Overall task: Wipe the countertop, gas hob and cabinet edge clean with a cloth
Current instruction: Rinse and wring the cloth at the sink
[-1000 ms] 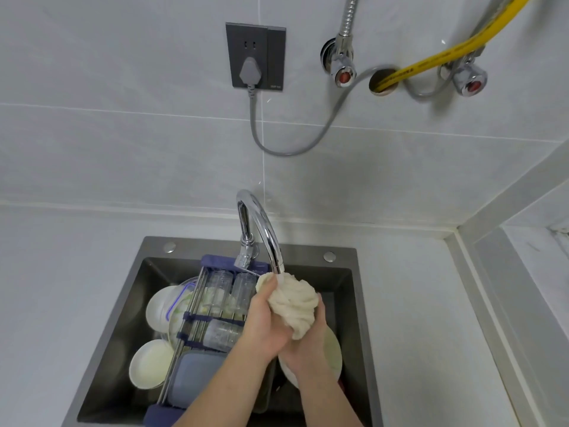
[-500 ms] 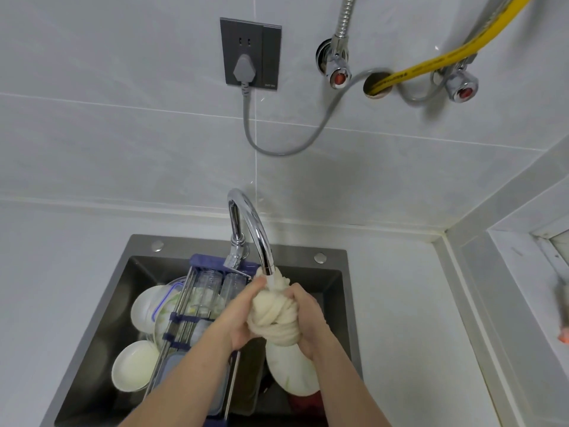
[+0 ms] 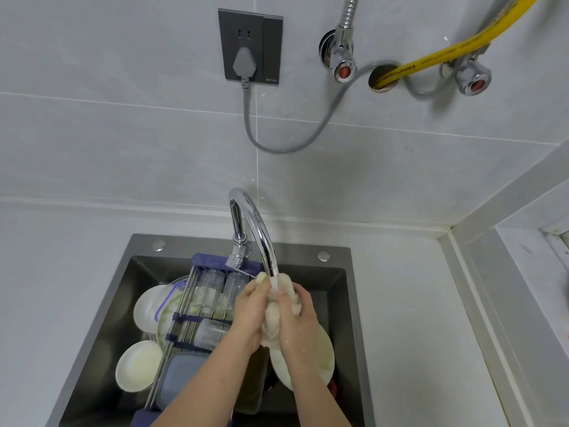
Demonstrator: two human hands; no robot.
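A cream cloth (image 3: 275,318) is bunched between both my hands over the dark sink (image 3: 334,274). My left hand (image 3: 250,312) grips its left side and my right hand (image 3: 297,315) grips its right side, fingers curled round it. Water runs from the chrome tap (image 3: 258,229) onto the top of the cloth. Much of the cloth is hidden by my palms. The white countertop (image 3: 409,318) lies on both sides of the sink.
A blue-ended rack (image 3: 184,322) with glass jars spans the sink's left half, over white plates and bowls (image 3: 135,366). A pale plate (image 3: 323,359) sits under my right wrist. On the tiled wall are a socket with grey cable (image 3: 249,47), valves and a yellow hose (image 3: 446,50).
My hands have lowered the cloth slightly under the spout and pressed closer together round it. Water now runs onto the cloth. The view has shifted a little.
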